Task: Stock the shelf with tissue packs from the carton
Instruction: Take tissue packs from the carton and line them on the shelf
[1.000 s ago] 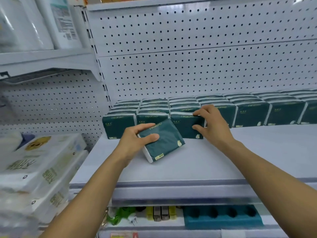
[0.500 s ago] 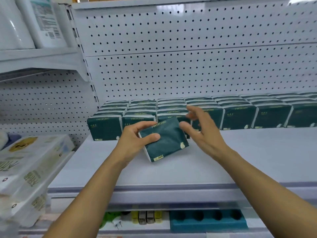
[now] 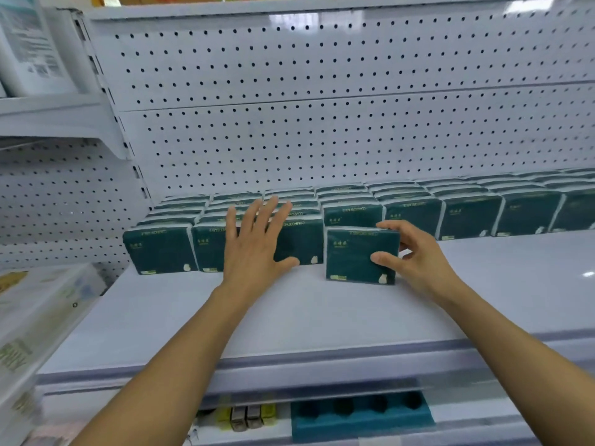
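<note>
tissue pack (image 3: pixel 359 256) upright on shelf (image 3: pixel 322 313) | before packed rows (image 3: pixel 412 204) | pegboard (image 3: pixel 322 107) behind | possibly touching row

A dark green tissue pack (image 3: pixel 360 256) stands upright on the white shelf (image 3: pixel 322 313), face out — just ahead of the row of packs (image 3: pixel 467 217) lined along the pegboard back. That row runs several deep — the left end sits further forward.

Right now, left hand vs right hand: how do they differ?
The left hand lies flat, fingers straight, against the front row of packs; the right hand pinches one tissue pack standing forward of that row. Both reach over the shelf.
</note>
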